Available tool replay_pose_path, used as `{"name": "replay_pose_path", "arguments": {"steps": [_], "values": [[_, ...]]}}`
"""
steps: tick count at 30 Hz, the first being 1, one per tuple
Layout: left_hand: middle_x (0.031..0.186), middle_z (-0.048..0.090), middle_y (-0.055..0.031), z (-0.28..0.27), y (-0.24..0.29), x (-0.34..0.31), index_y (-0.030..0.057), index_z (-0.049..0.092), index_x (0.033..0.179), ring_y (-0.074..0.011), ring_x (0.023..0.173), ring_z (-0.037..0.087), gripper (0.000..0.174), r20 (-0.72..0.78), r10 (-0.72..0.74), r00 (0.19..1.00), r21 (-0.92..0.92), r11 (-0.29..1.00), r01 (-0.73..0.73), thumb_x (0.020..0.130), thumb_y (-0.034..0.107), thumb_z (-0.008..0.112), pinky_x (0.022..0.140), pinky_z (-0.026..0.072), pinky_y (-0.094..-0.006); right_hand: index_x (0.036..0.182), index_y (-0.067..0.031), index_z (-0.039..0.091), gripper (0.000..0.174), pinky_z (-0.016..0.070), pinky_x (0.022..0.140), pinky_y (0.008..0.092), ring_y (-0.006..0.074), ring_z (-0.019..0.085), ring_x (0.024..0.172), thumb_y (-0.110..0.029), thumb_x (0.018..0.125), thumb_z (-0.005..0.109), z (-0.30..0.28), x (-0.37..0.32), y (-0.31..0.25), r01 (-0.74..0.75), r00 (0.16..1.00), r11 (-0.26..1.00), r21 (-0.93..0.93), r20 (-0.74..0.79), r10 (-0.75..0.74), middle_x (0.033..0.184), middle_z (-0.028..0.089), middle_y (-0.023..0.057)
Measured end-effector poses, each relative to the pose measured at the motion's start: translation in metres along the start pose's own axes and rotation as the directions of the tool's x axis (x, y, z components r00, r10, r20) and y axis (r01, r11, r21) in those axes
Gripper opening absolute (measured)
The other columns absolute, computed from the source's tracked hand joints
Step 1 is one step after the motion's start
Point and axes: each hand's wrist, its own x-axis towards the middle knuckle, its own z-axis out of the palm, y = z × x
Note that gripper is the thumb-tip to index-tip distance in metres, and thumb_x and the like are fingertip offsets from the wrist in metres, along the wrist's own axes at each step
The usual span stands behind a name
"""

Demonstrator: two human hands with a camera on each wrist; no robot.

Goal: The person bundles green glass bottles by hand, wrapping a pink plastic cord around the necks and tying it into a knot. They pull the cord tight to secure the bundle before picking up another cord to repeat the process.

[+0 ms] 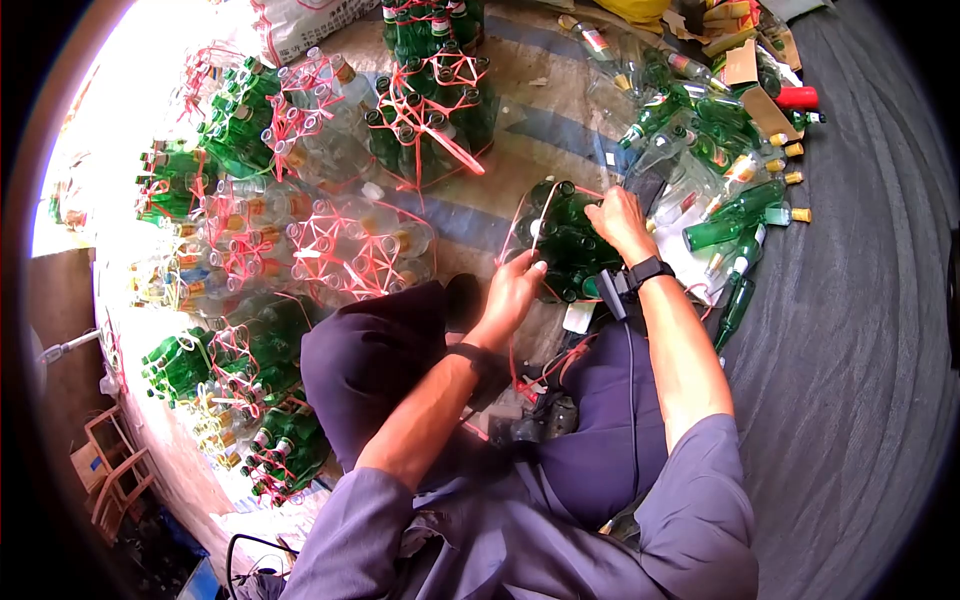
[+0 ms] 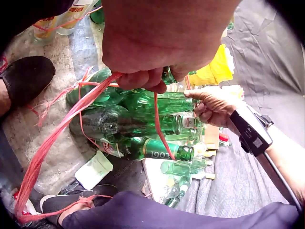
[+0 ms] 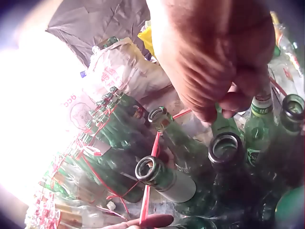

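The cluster of green bottles [image 1: 572,238] stood on the floor between the person's two hands, directly below and between the fingertips. The left hand [image 1: 512,295], at the cluster's near left edge, had its fingers curled and clamped on a red string [image 2: 71,116], whose loose length hung down from the fist; another stretch ran around the bottles. The right hand [image 1: 622,225] was at the cluster's far right side, thumb and fingers bent close together just over the bottle mouths — whether they pinched string or a neck could not be told.

Under the fingers lay a worn, stained floor sheet [image 1: 535,80] with blue stripes. Well left of the left fingers were tied bundles of clear bottles [image 1: 345,240], with more green ones beyond them. Just right of the right fingers lay a heap of loose bottles [image 1: 715,235], and past it a dark cloth [image 1: 840,350]. A white sack [image 1: 310,25] rested far ahead of the left fingers.

The bottles' mouths pointed upward toward the hands, their long axes side by side, rising from the floor — one label, below the left fingers, read 1903.
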Motion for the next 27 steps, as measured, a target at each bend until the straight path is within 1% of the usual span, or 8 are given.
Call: {"name": "replay_pose_path", "arguments": {"steps": [2, 4, 8, 13, 20, 23, 25, 27], "values": [[0.067, 0.054, -0.0006, 0.000, 0.001, -0.001, -0.0044, 0.054, 0.131, -0.0087, 0.064, 0.049, 0.047, -0.001, -0.012, 1.000, -0.030, 0.999, 0.012, 0.095, 0.026, 0.058, 0.059, 0.0390, -0.0255, 0.082, 0.0053, 0.066, 0.028, 0.0520, 0.077, 0.0508, 0.0462, 0.064, 0.087, -0.023, 0.081, 0.066, 0.003, 0.002, 0.004, 0.047, 0.998, 0.999, -0.003, -0.031, -0.047, 0.086, 0.065, 0.0301], [0.067, 0.053, -0.0004, -0.001, 0.001, -0.002, -0.0044, 0.054, 0.131, -0.0085, 0.064, 0.048, 0.047, 0.006, 0.022, 1.000, -0.011, 1.000, -0.022, 0.095, 0.025, 0.057, 0.059, 0.0387, -0.0254, 0.078, 0.0047, 0.065, 0.023, 0.0524, 0.072, 0.0507, 0.0457, 0.065, 0.082, -0.018, 0.080, 0.066, 0.005, 0.004, 0.007, 0.143, 0.988, 0.988, -0.056, -0.046, -0.145, 0.081, 0.064, 0.0293], [0.067, 0.052, -0.0002, -0.002, 0.007, -0.003, -0.0045, 0.054, 0.130, -0.0089, 0.064, 0.047, 0.047, 0.016, -0.003, 1.000, 0.008, 1.000, 0.002, 0.095, 0.025, 0.057, 0.059, 0.0387, -0.0257, 0.075, 0.0045, 0.064, 0.022, 0.0525, 0.069, 0.0507, 0.0455, 0.065, 0.078, -0.016, 0.080, 0.066, 0.005, 0.001, 0.007, 0.166, 0.984, 0.981, -0.104, -0.043, -0.171, 0.078, 0.064, 0.0284], [0.067, 0.052, -0.0007, -0.003, 0.015, -0.007, -0.0051, 0.053, 0.131, -0.0100, 0.064, 0.048, 0.047, 0.023, -0.007, 1.000, 0.024, 1.000, 0.007, 0.094, 0.025, 0.057, 0.060, 0.0390, -0.0265, 0.073, 0.0036, 0.064, 0.023, 0.0523, 0.066, 0.0505, 0.0447, 0.064, 0.074, -0.017, 0.081, 0.065, 0.009, 0.001, 0.009, 0.217, 0.963, 0.972, -0.092, -0.144, -0.229, 0.074, 0.064, 0.0270], [0.067, 0.053, -0.0010, -0.002, 0.010, -0.005, -0.0054, 0.054, 0.130, -0.0098, 0.064, 0.048, 0.047, 0.014, -0.008, 1.000, 0.007, 1.000, 0.008, 0.095, 0.025, 0.057, 0.059, 0.0394, -0.0263, 0.076, 0.0027, 0.064, 0.024, 0.0522, 0.067, 0.0499, 0.0439, 0.065, 0.074, -0.020, 0.083, 0.064, 0.014, 0.004, 0.010, 0.195, 0.959, 0.975, -0.103, -0.187, -0.211, 0.075, 0.065, 0.0262], [0.067, 0.053, -0.0009, -0.002, 0.010, -0.005, -0.0057, 0.054, 0.130, -0.0096, 0.064, 0.049, 0.047, 0.022, 0.007, 1.000, 0.001, 1.000, -0.007, 0.095, 0.025, 0.057, 0.059, 0.0394, -0.0261, 0.078, 0.0027, 0.065, 0.026, 0.0524, 0.068, 0.0498, 0.0442, 0.065, 0.075, -0.023, 0.085, 0.065, 0.013, 0.005, 0.010, 0.138, 0.972, 0.986, -0.096, -0.179, -0.153, 0.077, 0.065, 0.0262], [0.067, 0.054, -0.0010, -0.003, 0.011, -0.005, -0.0059, 0.054, 0.130, -0.0095, 0.064, 0.049, 0.047, 0.022, 0.009, 1.000, 0.058, 0.998, -0.010, 0.095, 0.025, 0.057, 0.059, 0.0393, -0.0258, 0.081, 0.0025, 0.067, 0.029, 0.0524, 0.069, 0.0498, 0.0445, 0.066, 0.078, -0.026, 0.085, 0.067, 0.010, 0.007, 0.008, 0.074, 0.984, 0.995, -0.071, -0.158, -0.085, 0.079, 0.066, 0.0259], [0.067, 0.054, -0.0011, -0.003, 0.011, -0.006, -0.0060, 0.054, 0.130, -0.0094, 0.064, 0.049, 0.047, 0.022, 0.008, 1.000, 0.031, 0.999, -0.008, 0.095, 0.025, 0.057, 0.059, 0.0393, -0.0258, 0.082, 0.0027, 0.068, 0.030, 0.0525, 0.070, 0.0497, 0.0446, 0.066, 0.079, -0.027, 0.085, 0.068, 0.006, 0.003, 0.004, 0.068, 0.984, 0.995, -0.066, -0.161, -0.078, 0.080, 0.066, 0.0265]]}}
